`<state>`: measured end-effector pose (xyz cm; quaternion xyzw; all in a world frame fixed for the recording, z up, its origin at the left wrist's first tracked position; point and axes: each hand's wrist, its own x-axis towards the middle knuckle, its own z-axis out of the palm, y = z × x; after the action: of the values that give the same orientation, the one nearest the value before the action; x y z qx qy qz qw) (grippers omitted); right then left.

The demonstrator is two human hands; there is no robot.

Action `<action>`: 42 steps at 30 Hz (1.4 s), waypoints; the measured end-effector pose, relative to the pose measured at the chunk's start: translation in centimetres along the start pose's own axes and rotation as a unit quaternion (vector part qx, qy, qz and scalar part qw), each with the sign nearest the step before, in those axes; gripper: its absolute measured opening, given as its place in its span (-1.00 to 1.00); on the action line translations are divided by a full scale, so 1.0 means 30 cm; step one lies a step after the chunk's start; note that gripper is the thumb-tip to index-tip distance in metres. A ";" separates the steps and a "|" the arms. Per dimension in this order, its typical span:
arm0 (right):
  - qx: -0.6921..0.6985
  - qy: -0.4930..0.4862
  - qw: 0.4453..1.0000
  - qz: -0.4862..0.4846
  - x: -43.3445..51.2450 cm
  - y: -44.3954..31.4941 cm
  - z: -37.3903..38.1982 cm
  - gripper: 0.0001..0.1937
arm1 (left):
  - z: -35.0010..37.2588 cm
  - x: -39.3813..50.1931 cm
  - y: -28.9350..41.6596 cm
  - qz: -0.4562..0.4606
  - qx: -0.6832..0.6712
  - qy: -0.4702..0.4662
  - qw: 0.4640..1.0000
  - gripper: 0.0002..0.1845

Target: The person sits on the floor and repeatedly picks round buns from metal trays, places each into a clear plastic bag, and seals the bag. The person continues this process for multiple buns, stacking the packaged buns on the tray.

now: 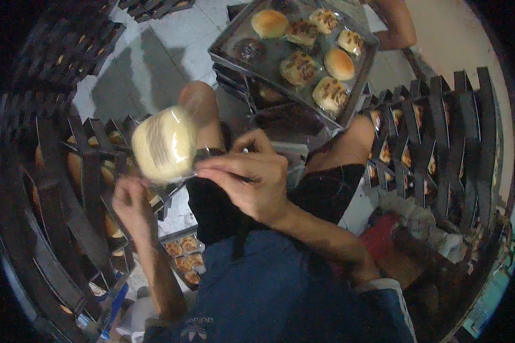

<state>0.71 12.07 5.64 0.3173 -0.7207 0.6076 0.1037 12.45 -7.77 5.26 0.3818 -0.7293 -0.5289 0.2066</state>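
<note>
A pale bun in clear plastic wrap (165, 145), with a brown streaked topping, is held up between my hands. My right hand (251, 173) pinches the wrap at the bun's right side with thumb and fingers. At the bun's lower left corner is my left hand (133, 199), blurred, its fingers bent near the wrap; whether it grips the wrap is unclear. Beyond the hands, a metal tray (279, 92) rests on stacked trays and bears several buns, some wrapped, among them a plain golden bun (339, 64) and a dark one (249, 50).
Stacked dark trays with baked goods stand on the left (60, 206) and right (446, 128). A tray of browned pastries (189, 244) lies low beside my left forearm. Another person's arm (397, 25) shows past the metal tray. Tiled floor (154, 55) lies beyond my knees.
</note>
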 end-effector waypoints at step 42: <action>0.028 0.124 0.895 0.428 0.347 0.541 -0.151 -0.45 | 0.640 0.048 -0.114 0.279 0.091 -0.364 0.884 -0.77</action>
<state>-17.92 13.88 -0.86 -0.0970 -0.7506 0.6478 -0.0872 -0.83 2.40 -4.89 -0.0397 -0.8746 -0.4824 0.0295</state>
